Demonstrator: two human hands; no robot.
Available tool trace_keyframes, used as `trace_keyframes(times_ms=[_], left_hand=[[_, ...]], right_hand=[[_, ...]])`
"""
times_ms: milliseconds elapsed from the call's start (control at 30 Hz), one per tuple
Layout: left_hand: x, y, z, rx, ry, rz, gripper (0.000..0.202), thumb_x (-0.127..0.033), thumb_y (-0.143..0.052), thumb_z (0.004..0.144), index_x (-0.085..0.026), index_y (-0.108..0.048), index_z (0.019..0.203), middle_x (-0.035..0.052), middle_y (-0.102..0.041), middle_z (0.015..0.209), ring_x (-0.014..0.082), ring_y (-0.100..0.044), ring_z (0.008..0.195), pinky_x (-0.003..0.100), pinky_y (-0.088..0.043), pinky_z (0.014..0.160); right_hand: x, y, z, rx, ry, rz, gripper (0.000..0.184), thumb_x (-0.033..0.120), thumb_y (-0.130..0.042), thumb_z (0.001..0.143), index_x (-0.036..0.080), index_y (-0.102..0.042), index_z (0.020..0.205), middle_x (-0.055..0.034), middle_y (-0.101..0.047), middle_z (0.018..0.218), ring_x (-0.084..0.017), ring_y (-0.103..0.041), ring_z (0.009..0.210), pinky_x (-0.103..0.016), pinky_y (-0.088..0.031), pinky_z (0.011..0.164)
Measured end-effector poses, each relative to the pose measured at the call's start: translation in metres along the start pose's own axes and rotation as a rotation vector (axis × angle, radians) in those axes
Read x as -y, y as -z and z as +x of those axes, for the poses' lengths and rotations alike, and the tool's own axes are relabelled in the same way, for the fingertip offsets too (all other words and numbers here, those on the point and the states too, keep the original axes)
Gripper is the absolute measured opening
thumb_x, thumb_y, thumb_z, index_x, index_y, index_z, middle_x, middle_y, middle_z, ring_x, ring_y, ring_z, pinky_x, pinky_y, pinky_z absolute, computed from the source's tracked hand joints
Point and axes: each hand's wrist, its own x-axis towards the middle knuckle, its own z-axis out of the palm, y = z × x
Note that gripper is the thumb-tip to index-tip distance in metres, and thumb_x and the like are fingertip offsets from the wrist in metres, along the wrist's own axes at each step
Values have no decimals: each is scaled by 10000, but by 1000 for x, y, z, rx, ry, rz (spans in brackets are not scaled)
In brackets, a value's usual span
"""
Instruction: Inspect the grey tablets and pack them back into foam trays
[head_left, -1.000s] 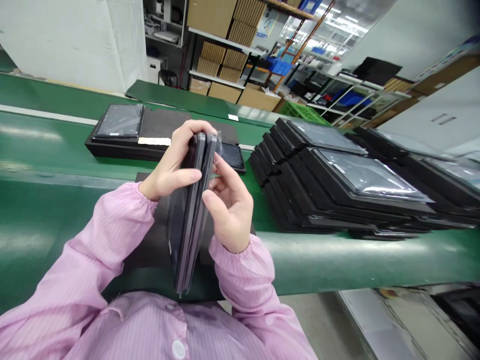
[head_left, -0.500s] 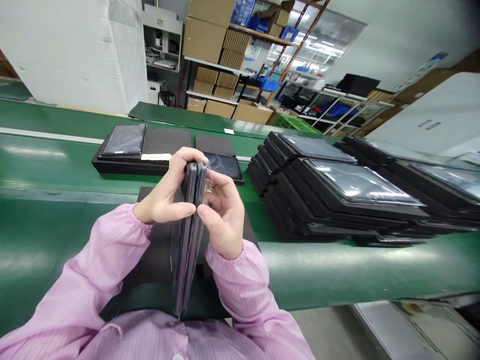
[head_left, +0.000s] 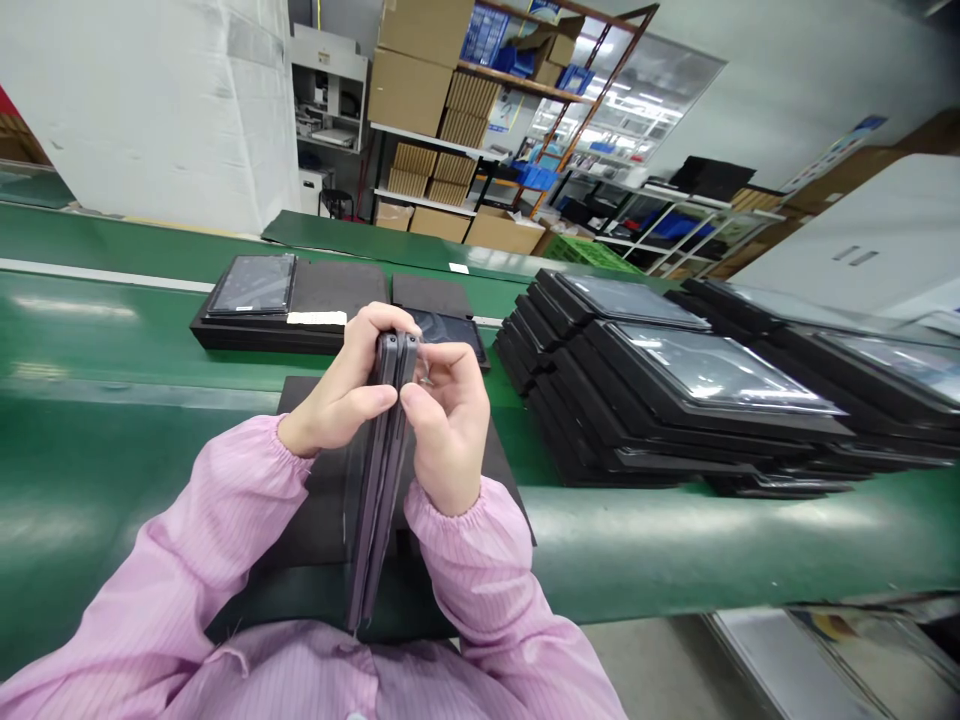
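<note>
Two slim dark tablets point(head_left: 379, 480) stand on edge, pressed together side by side, with their far ends raised toward the camera. My left hand point(head_left: 349, 385) grips the left one, fingers over its far corner and thumb on the edge. On the other side my right hand point(head_left: 450, 420) is closed on the right tablet, its thumb on the edge and its fingers bent behind. A bit of clear film shows by the right fingers. Beneath the tablets lies a black foam pad point(head_left: 300, 520), partly hidden by my hands and sleeves.
Behind my hands, a black foam tray point(head_left: 330, 285) carries a tablet point(head_left: 253, 284), and another tablet point(head_left: 454, 333) lies right of it. Stacked black trays point(head_left: 592, 420) with film-covered tablets stand at right on the green bench point(head_left: 660, 550). Shelves with cartons point(head_left: 412, 90) are beyond.
The right thumb has shifted slightly up along the tablet edge, and the left thumb has risen a little. Both hands keep their hold; the camera view has tilted slightly.
</note>
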Motion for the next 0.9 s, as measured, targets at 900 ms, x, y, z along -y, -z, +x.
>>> trace_keyframes(times_ms=[900], left_hand=[[5,65,-146,33,1039,-206,827,-386,-823,745,-275,-424,1460,102,-523,1499,349,-515,1361,500,-439,1147]], right_hand=[[-95,31,-23,-179,-374,-382,425,454,-767,721,155,-628,990,-71,-720,912,-211,-671,843,-379,-543,811]])
